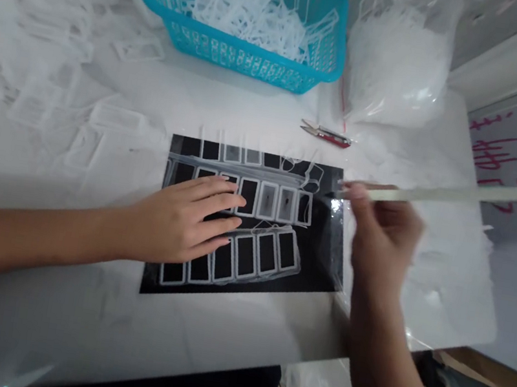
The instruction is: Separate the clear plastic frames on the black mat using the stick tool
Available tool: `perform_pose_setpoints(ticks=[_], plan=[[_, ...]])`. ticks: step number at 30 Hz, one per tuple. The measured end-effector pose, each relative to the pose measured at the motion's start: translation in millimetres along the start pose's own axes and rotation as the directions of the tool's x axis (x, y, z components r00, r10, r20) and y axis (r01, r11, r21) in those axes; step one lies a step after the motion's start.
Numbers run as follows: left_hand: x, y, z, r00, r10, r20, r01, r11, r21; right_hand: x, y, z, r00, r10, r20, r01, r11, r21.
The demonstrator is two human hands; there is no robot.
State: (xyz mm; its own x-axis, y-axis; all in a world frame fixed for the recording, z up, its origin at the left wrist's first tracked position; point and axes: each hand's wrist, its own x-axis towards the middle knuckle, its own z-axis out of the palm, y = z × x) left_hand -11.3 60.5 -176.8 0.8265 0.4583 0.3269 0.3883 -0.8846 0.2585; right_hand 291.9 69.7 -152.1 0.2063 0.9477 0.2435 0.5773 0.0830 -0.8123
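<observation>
My left hand (190, 219) lies flat with fingers spread over rows of small clear plastic frames (245, 255) on a black sheet (322, 243). Its fingertips touch frames in the middle and front rows, partly covering them. Most frames show the black sheet through their openings; a few look grey inside. My right hand (383, 239) is closed around a long, thin pale-green stick (435, 194), just right of the sheet. The stick slants up to the right, and its far end is blurred. Near its left end is a dark tip, too unclear to name.
A blue basket (241, 56) full of clear frames stands at the back, beside a plastic bag (398, 72) of similar pieces. Red-handled thread snips (327, 134) lie behind the sheet. More loose frames (34, 86) are heaped on the left. A board with red writing (495, 152) stands right.
</observation>
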Motion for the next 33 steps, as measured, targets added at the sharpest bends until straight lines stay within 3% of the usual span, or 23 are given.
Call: perform_pose_setpoints(ticks=[2, 6, 12, 28, 31, 33], plan=[[6.5, 3.3, 1.1, 0.999, 0.013, 0.035, -0.015, 0.999, 0.039, -17.4, -15.8, 23.7, 0.987, -0.014, 0.162, 0.004, 0.998, 0.065], [15.4, 8.1, 7.5, 0.998, 0.031, 0.047, -0.035, 0.996, 0.077, -31.6, -21.4, 47.2, 0.955, -0.050, 0.292, 0.024, 0.995, 0.094], [14.4, 7.4, 12.0, 0.998, 0.000, 0.057, -0.001, 1.000, 0.014, -33.2, -8.3, 46.7, 0.944, -0.089, 0.318, 0.074, 0.996, 0.059], [14.4, 6.1, 12.0, 0.995, -0.002, 0.104, -0.003, 0.999, 0.052, -33.8, -9.5, 48.3, 0.929, -0.169, 0.330, 0.169, 0.985, 0.029], [13.5, 6.8, 12.5, 0.994, -0.010, 0.104, 0.005, 0.999, 0.048, -36.3, -10.9, 45.2, 0.894, -0.288, 0.343, 0.310, 0.951, -0.008], [13.5, 8.0, 12.6, 0.994, -0.021, 0.109, 0.017, 0.999, 0.042, -40.7, -12.5, 42.6, 0.828, -0.416, 0.377, 0.475, 0.877, -0.074]])
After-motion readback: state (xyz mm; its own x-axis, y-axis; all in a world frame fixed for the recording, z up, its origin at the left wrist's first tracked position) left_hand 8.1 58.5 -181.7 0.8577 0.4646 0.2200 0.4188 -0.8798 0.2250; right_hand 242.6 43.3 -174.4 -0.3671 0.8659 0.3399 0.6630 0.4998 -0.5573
